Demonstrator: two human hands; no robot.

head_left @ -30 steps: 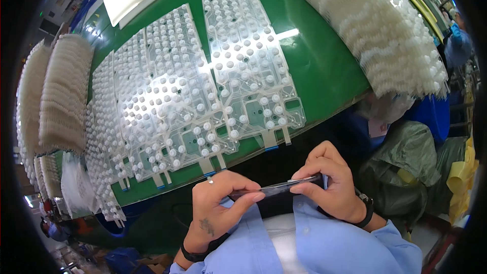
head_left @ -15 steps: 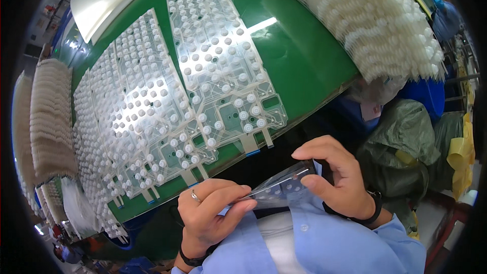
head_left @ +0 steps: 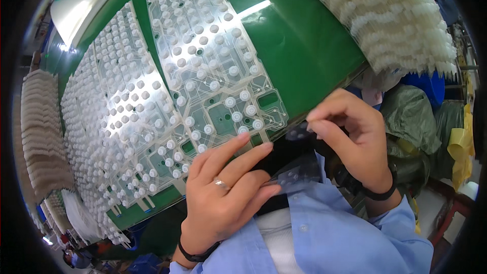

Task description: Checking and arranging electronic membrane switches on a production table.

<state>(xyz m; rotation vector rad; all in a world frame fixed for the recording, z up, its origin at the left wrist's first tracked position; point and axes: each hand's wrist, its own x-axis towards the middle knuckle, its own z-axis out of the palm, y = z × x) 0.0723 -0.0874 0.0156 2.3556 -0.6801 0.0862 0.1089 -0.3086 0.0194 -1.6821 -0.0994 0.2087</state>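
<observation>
Bare green table (head_left: 309,45) lies between the clear sheet (head_left: 215,63) and the white pile (head_left: 395,25) on the right. The sheet's long side points away, leaning left; it has white bumps and thin lines. Dark, blurry, dotted film (head_left: 297,173) sits below the table's near edge. The left hand (head_left: 223,187) spreads its fingers; the right hand (head_left: 355,137) looks pinched. I can't tell if either grips the film.

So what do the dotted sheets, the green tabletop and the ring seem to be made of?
The dotted sheets look like glossy clear plastic film: green shows through. Their white domes, milky-looking, may be rubber or plastic. The green tabletop seems smooth and glossy, perhaps vinyl, reflecting light. The ring looks like polished metal: silvery and shiny.
</observation>
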